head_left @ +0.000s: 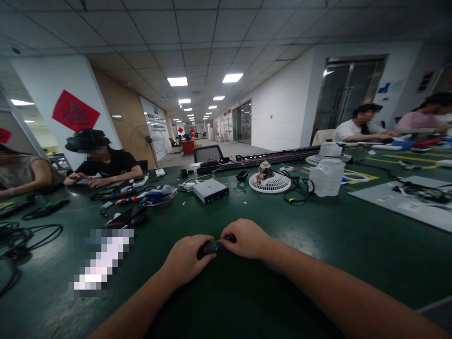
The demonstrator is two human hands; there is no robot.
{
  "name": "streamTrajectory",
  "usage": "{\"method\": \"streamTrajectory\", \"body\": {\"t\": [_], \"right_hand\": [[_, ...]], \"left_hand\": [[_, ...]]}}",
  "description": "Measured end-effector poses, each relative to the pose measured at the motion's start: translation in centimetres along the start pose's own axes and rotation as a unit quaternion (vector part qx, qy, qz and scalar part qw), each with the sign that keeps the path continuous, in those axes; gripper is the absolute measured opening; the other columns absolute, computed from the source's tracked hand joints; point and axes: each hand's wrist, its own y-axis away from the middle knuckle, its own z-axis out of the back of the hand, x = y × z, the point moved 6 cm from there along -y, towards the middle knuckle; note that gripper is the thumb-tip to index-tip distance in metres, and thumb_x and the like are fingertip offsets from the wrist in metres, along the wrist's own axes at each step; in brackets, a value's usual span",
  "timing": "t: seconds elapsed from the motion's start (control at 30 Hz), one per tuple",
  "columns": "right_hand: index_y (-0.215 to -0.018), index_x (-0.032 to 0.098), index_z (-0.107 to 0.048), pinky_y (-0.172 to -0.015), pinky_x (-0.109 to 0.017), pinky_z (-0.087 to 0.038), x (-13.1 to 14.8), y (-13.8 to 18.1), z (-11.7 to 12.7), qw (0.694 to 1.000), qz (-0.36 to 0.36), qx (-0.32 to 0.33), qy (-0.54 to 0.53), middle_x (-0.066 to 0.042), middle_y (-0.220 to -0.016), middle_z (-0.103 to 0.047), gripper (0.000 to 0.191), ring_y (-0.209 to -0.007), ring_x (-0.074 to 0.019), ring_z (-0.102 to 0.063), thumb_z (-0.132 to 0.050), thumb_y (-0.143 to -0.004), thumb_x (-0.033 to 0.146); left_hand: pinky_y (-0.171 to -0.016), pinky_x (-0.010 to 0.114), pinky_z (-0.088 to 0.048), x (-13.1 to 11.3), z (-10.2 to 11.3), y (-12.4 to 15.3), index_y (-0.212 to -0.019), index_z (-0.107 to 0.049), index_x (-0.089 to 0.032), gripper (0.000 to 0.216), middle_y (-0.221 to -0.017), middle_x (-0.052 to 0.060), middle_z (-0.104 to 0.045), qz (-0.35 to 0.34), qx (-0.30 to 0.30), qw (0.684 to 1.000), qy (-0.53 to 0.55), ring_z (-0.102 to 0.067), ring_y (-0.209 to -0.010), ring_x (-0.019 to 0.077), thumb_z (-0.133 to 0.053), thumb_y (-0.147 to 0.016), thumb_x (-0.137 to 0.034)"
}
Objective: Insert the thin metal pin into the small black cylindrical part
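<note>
My left hand [187, 259] is closed around a small dark cylindrical part [208, 248], its end turned to the right. In my right hand [245, 239] is a small screwdriver [230, 238] with a dark handle, pinched between thumb and fingers. Its thin shaft points left and reaches the end of the cylindrical part; whether the tip touches it is too small to tell. Both hands are just above the green table [268, 292]. Farther back lie a silver disc drive [211, 189] and a white round fan grille [270, 182] with a motor on it.
A white plastic housing [326, 178] and black cable [298, 190] stand back right. A grey board [399, 202] lies at right. At left are black cables [31, 240], a bowl with blue cloth [158, 195] and a pixelated bright object [102, 261]. Other people sit along both sides.
</note>
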Motion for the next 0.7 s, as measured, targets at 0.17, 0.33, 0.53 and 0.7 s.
{"method": "streamTrajectory", "body": {"t": [0.17,0.33,0.53,0.7], "right_hand": [[-0.093,0.027,-0.073,-0.058,-0.027,-0.036,-0.2,0.0,-0.9,0.998,0.003,0.054,-0.011,-0.002,-0.081,-0.071,0.023,-0.07,-0.0181,-0.062,-0.052,-0.086,0.034],[-0.091,0.026,-0.073,-0.057,-0.025,-0.036,0.3,0.2,-0.9,0.997,0.022,0.075,-0.029,-0.001,-0.078,-0.071,0.024,-0.068,-0.0162,-0.061,-0.051,-0.086,0.034],[-0.092,0.026,-0.072,-0.055,-0.026,-0.033,0.2,0.1,-0.4,0.999,-0.022,0.036,0.003,-0.002,-0.077,-0.07,0.024,-0.068,-0.0173,-0.061,-0.056,-0.084,0.042],[-0.096,0.023,-0.07,-0.05,-0.024,-0.034,0.0,0.1,-1.2,0.993,-0.041,0.086,-0.068,-0.002,-0.078,-0.067,0.041,-0.064,-0.0152,-0.059,-0.063,-0.076,0.058]], "left_hand": [[-0.086,0.035,-0.047,0.3,-0.1,-0.1,-0.116,-0.063,-0.026,0.036,-0.11,0.003,-0.07,0.008,-0.009,1.0,-0.011,-0.064,-0.099,0.0226,-0.062,-0.083,-0.039],[-0.085,0.034,-0.048,0.5,-0.1,-0.1,-0.117,-0.063,-0.026,0.036,-0.111,0.003,-0.07,0.019,-0.019,1.0,-0.014,-0.064,-0.099,0.0228,-0.061,-0.083,-0.04],[-0.085,0.033,-0.047,0.7,0.2,-0.3,-0.116,-0.063,-0.025,0.035,-0.112,0.003,-0.07,0.041,-0.028,0.999,-0.017,-0.064,-0.1,0.0221,-0.061,-0.083,-0.036],[-0.084,0.033,-0.047,1.1,0.8,-0.3,-0.111,-0.064,-0.025,0.031,-0.107,0.002,-0.07,0.075,-0.052,0.995,-0.027,-0.064,-0.098,0.0216,-0.061,-0.083,-0.036]]}}
